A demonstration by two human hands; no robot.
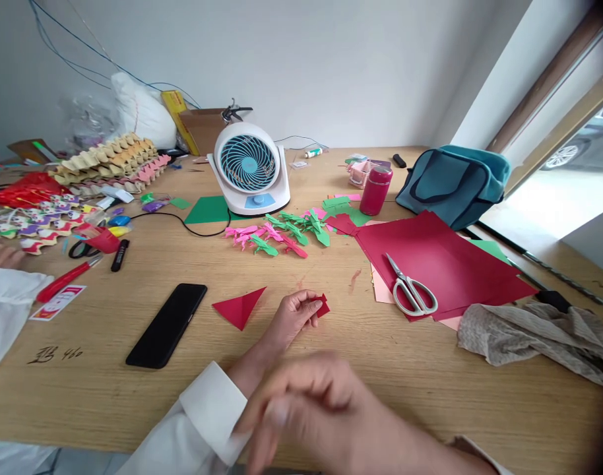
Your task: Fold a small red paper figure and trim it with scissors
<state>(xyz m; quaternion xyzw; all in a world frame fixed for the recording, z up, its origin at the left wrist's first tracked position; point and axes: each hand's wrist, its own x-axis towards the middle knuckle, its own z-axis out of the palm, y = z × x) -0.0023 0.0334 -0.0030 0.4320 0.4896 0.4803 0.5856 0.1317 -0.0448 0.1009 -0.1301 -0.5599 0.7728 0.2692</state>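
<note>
pinching a small red paper piece (322,306) between thumb and fingertips: left hand (292,318), white cuff, fingers curled shut on it, just above the worktop (108,396). right hand (311,409) sits nearer the camera than the left, heavily blurred; cannot tell how open it is or whether it holds anything. folded red triangle (239,307) lies flat just left of the left hand, black phone (167,324) further left. scissors (411,290) to the right of the left hand, resting on red paper sheets (450,264). pink and green paper cranes (276,236) beyond the left hand, desk fan (249,168) behind them. another person's white sleeve (4,310) far left.
</note>
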